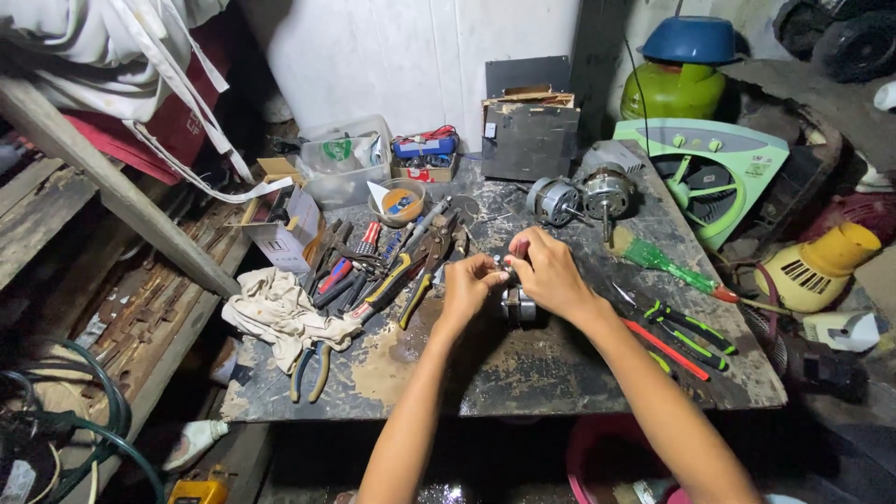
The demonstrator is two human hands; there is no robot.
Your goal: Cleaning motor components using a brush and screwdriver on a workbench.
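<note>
1. Two hands meet over a small round metal motor part (519, 305) that stands on the dark, stained desk (560, 373), just in front of the two motor assemblies (583, 198) at the back.
2. Judging from the pinch, the work is fine fitting at the top of that part; it would go best with the part kept flat on the desk, so it cannot tip or roll, and with the force applied straight down rather than sideways.
3. The left hand (469, 282) comes in from the left of the part, fingers curled and tips pinched on its upper edge; whether something small sits between the fingertips I cannot tell.
4. The right hand (549, 271) arches over the part from the right, fingers bent down and closed on its top, hiding much of it.
5. Both forearms rise from the near edge of the desk and converge, wrists slightly raised.
6. Left of the part lie pliers (415, 271) among other tools, and further left a crumpled rag (280, 313).
7. Right of the part lie a green-handled brush (667, 266) and green-and-black cutters (686, 331).
</note>
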